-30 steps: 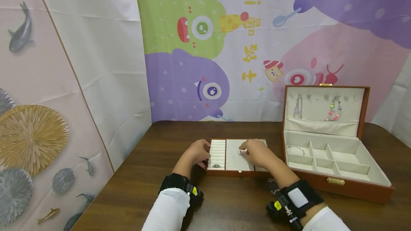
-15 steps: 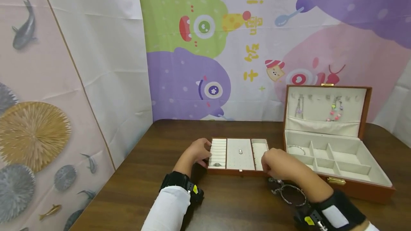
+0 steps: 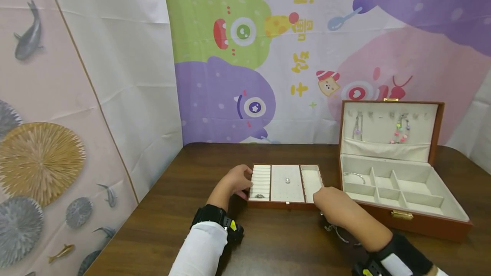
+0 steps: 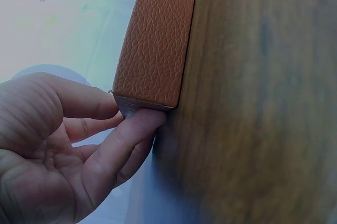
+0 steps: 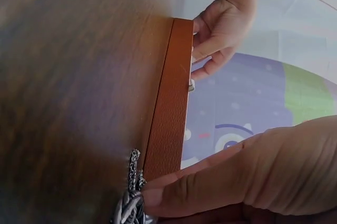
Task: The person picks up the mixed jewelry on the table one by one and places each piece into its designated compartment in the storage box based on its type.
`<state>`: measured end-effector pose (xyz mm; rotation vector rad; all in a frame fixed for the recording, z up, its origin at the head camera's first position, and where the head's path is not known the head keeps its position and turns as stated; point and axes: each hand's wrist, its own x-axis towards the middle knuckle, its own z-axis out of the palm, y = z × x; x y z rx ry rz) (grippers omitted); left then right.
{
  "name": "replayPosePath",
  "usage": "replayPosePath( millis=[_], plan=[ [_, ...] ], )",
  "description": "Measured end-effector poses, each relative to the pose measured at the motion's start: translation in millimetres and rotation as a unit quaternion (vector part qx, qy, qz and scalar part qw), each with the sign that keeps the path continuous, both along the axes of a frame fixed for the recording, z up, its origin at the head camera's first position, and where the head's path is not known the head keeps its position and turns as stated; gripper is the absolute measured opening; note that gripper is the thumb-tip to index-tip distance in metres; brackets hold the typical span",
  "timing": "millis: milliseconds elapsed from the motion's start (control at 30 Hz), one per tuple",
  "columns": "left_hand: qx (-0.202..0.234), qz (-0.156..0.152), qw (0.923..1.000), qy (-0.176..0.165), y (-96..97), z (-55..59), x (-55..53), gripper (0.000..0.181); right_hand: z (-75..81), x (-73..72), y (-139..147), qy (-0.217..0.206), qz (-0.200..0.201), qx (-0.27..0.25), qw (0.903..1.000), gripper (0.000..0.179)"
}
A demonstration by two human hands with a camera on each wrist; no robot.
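Observation:
A shallow brown leather jewelry tray (image 3: 276,205) lies on the table, and my left hand (image 3: 237,181) grips its left end. In the left wrist view the thumb and fingers (image 4: 145,124) hold the tray's corner. A small silver ring (image 3: 259,196) sits in the ring rolls, and a small shiny earring (image 3: 287,180) is on the middle panel. My right hand (image 3: 345,214) is bent down at the tray's right front corner, over silver chain jewelry (image 3: 333,228). In the right wrist view its thumb tip (image 5: 154,197) is right at a woven silver piece (image 5: 129,208); I cannot tell whether it is pinched.
An open brown jewelry box (image 3: 429,225) with white compartments stands at the right. It has a silver bangle (image 3: 354,176) inside, and a beaded bracelet (image 3: 400,131) and a chain (image 3: 357,127) hang in its lid. Printed cloths (image 3: 222,97) line the back and left.
The right hand has left the middle panel, exposing the earring there, and moved right and toward the front to the silver jewelry. The left hand keeps its grip on the tray.

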<state>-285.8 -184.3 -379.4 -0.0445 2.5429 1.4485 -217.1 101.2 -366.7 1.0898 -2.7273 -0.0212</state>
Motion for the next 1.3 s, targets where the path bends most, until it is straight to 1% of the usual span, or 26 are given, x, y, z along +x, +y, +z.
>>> replayPosePath(
  millis=[67,167,267,300,400,433,533,600,667,767,867,933,1000,1100,1167,1300],
  plan=[
    [-0.001,-0.001,1.0,0.001,-1.0,-0.4,-0.5,0.04,0.4,-1.3,-0.5,-0.004,0.004,0.003,1.0,0.035],
    [-0.005,-0.001,1.0,-0.002,-2.1,-0.6,-0.3,0.04,4.4,-2.7,-1.4,-0.028,0.0,-0.006,0.9996,0.039],
    [-0.015,0.001,0.9999,-0.001,-2.6,-0.7,1.1,0.04,14.0,-8.6,-1.8,-0.037,0.022,-0.039,0.9983,0.039],
    [-0.018,0.001,0.9998,-0.001,-2.8,-0.1,1.7,0.04,18.4,-11.8,-2.5,-0.038,0.032,-0.056,0.9972,0.037],
    [-0.026,-0.004,0.9997,0.005,-3.7,1.6,2.4,0.04,31.7,-26.2,-6.9,-0.017,0.066,-0.107,0.9919,0.023],
    [-0.027,-0.005,0.9996,0.007,-4.1,2.3,2.2,0.04,35.2,-32.1,-9.6,-0.015,0.067,-0.127,0.9896,0.017],
    [-0.023,-0.007,0.9997,0.008,-5.2,3.5,1.3,0.04,40.3,-51.7,-19.8,-0.042,0.044,-0.188,0.9803,0.009],
    [-0.021,-0.007,0.9997,0.01,-5.5,3.9,0.6,0.041,38.5,-66.1,-28.0,-0.067,0.018,-0.219,0.9732,0.009],
    [-0.017,-0.007,0.9998,0.009,-4.7,3.8,-0.3,0.041,34.0,-79.6,-36.1,-0.084,-0.012,-0.236,0.9681,0.01],
    [-0.016,-0.008,0.9998,0.008,-2.4,2.9,-2.2,0.041,23.6,-97.5,-45.7,-0.087,-0.057,-0.247,0.9635,0.01],
    [-0.022,-0.007,0.9997,0.003,-0.1,2.2,-2.9,0.041,13.1,-109.9,-51.9,-0.095,-0.1,-0.258,0.9562,0.008],
    [-0.028,-0.005,0.9996,0.0,0.8,2.1,-2.3,0.041,7.6,-115.5,-55.0,-0.101,-0.117,-0.265,0.9519,0.008],
    [-0.032,-0.004,0.9995,-0.001,1.3,2.2,-1.5,0.041,3.7,-119.3,-57.3,-0.107,-0.126,-0.27,0.9485,0.009],
    [-0.033,-0.006,0.9994,0.003,1.2,1.9,-0.6,0.04,0.4,-123.0,-60.0,-0.117,-0.128,-0.271,0.947,0.009],
    [-0.034,-0.005,0.9994,0.005,0.7,1.4,-0.6,0.04,-1.0,-125.2,-61.9,-0.123,-0.124,-0.267,0.9478,0.009],
    [-0.028,-0.003,0.9996,0.0,-0.2,-0.6,-1.0,0.039,-1.8,-127.4,-66.4,-0.137,-0.113,-0.247,0.9527,0.007]
  ],
)
